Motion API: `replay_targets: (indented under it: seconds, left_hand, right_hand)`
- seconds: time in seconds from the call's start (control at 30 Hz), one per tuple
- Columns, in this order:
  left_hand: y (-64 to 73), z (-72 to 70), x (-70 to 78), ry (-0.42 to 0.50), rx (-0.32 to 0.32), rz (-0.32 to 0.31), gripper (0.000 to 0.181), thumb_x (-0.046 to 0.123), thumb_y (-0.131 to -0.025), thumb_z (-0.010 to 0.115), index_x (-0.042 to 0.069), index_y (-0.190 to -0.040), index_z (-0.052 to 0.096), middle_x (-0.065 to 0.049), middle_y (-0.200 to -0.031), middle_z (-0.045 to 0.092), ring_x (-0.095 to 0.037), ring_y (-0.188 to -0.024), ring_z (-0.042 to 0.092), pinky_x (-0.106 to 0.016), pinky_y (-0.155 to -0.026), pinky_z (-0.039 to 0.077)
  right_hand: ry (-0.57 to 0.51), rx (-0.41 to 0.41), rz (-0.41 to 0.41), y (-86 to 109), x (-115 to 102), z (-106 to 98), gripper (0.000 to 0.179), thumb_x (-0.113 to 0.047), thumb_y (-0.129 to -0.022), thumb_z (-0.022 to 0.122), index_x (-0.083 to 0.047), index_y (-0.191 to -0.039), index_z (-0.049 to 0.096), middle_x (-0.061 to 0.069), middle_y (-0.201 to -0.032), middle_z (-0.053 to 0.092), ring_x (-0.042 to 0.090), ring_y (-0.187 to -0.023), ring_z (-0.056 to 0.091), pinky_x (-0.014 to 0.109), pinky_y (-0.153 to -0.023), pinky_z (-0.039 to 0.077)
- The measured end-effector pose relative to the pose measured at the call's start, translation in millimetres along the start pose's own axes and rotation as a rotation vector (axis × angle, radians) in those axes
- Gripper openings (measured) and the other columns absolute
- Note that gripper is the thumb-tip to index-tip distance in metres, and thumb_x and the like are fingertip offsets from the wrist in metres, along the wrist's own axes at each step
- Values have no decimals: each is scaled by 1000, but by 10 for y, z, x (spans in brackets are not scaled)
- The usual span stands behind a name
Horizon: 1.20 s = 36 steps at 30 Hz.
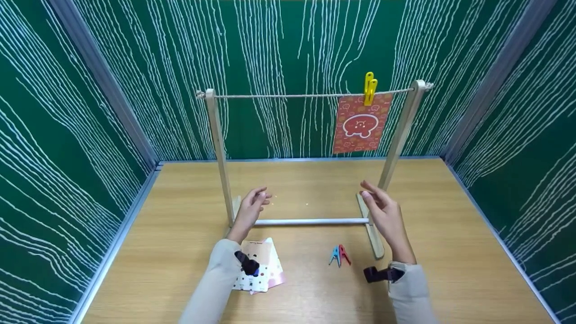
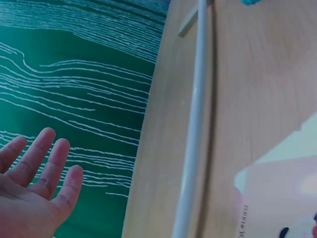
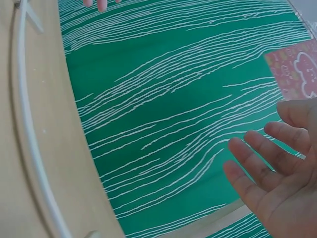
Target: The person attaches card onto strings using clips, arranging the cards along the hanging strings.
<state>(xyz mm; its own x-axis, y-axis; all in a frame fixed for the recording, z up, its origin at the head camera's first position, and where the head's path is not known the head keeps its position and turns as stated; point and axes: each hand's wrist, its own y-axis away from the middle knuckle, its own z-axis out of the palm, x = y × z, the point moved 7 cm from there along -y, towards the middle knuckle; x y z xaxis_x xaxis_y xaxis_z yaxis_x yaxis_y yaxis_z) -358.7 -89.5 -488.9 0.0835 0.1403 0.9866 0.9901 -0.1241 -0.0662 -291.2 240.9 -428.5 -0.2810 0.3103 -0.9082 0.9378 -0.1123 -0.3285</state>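
Up on the rope point(image 1: 279, 96): one red card point(image 1: 360, 130) hangs near the right end under a yellow peg point(image 1: 370, 92), and that one looks done!
Loose cards point(image 1: 264, 266): overlapping on the table point(image 1: 306, 292), nearer its left edge; at least two, though the wrist camera point(image 1: 246, 263) makes counting tricky. Probably these are left to hang.
Blue peg point(image 1: 334, 255) and red peg point(image 1: 344, 254): together, slightly nearer the table's right edge, one apiece for two more cards, I'd judge.
Left hand point(image 1: 251, 206): nothing in it, fingers relaxed, near the left post point(image 1: 219, 153).
Right hand point(image 1: 383, 211): free too, fingers loosely spread, below the hanging card.
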Motion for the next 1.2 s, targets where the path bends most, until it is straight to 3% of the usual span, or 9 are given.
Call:
replay_targets:
  seconds: [0.13, 0.37, 0.57, 0.67, 0.87, 1.03, 1.2]
  left_hand:
    - [77, -48, -147, -14, 6, -22, 44, 28, -104, 41, -1, -137, 45, -21, -126, 60, -33, -112, 57, -45, -96, 45]
    - [195, -188, -442, -11, 45, -76, 43, 25, -104, 40, -5, -134, 46, -26, -124, 59, -42, -113, 55, -54, -100, 42]
    - [265, -284, -672, -13, 53, -123, 41, 20, -103, 43, -9, -131, 47, -27, -120, 59, -32, -102, 58, -43, -91, 47]
    - [299, -311, -730, -22, 55, -123, 38, 14, -102, 45, -12, -129, 47, -29, -117, 59, -29, -99, 58, -45, -90, 47]
    - [380, -369, -795, -85, 55, -121, 37, 12, -100, 49, -11, -129, 49, -28, -116, 59, -39, -108, 55, -50, -96, 46]
    - [400, -428, -813, -217, 47, -88, 33, 12, -99, 52, -8, -125, 55, -21, -111, 62, -32, -104, 57, -41, -91, 50]
    - [378, -447, -839, -326, 7, -68, 29, 12, -97, 55, -5, -120, 59, -15, -104, 64, -24, -94, 59, -33, -81, 50]
  right_hand:
    - [32, -26, 57, 61, 133, 53, 41, -23, -99, 53, -5, -136, 52, 15, -135, 57, -8, -103, 57, 8, -90, 42]
    - [68, -71, 125, 180, 346, 181, 41, -25, -99, 54, -5, -135, 53, 14, -134, 58, 25, -118, 59, 13, -92, 43]
    - [77, -87, 157, 284, 505, 254, 41, -24, -98, 55, -3, -134, 54, 15, -133, 59, 28, -117, 58, 22, -96, 45]
    - [84, -88, 172, 339, 582, 276, 40, -21, -98, 56, -2, -133, 55, 16, -130, 61, 27, -114, 60, 25, -96, 46]
    - [110, -100, 201, 444, 724, 342, 38, -18, -98, 56, 1, -131, 56, 18, -127, 62, 29, -112, 61, 29, -96, 48]
    - [115, -129, 242, 521, 836, 403, 40, -21, -98, 56, 1, -132, 55, 21, -130, 60, 34, -116, 58, 43, -100, 46]
    - [120, -163, 299, 606, 953, 455, 43, -24, -99, 54, -2, -136, 52, 20, -134, 56, 36, -120, 54, 47, -100, 45]
